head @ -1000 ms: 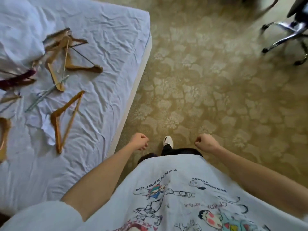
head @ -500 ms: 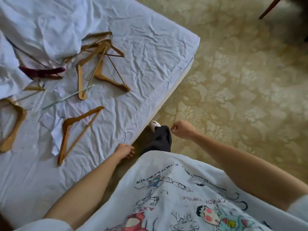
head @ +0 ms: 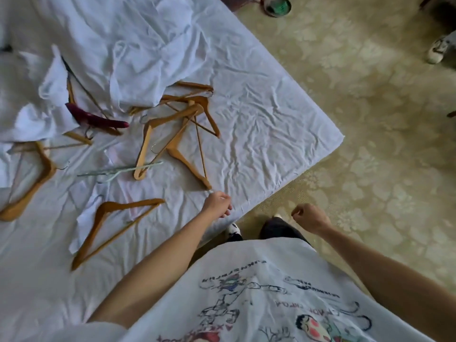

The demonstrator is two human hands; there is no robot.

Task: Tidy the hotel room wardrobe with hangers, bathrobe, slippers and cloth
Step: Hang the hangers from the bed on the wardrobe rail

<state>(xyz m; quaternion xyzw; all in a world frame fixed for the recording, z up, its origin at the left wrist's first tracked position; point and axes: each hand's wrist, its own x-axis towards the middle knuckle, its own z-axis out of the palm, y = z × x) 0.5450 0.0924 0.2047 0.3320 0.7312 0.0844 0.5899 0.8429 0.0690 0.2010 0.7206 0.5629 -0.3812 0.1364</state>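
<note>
Several wooden hangers lie scattered on the white bed (head: 271,124). One wooden hanger (head: 108,228) lies nearest me at lower left, and a tangled pile of wooden hangers (head: 177,129) sits mid-bed. A dark red padded hanger (head: 96,118) and a pale green thin hanger (head: 118,170) lie left of the pile. Crumpled white cloth (head: 128,58) covers part of the pile. My left hand (head: 218,204) hovers over the bed edge, fingers curled, just below the tip of a hanger, holding nothing. My right hand (head: 309,217) is a loose fist above the carpet.
Patterned beige carpet (head: 370,119) fills the right side. A green-and-white round object (head: 277,6) sits on the floor at the top. Someone's white shoe (head: 438,48) shows at the right edge. My own feet (head: 233,229) stand at the bed corner.
I have turned and stepped toward the bed, so the hangers now lie closer and more central. My left hand has risen over the bed edge toward the hanger pile; the right stays curled.
</note>
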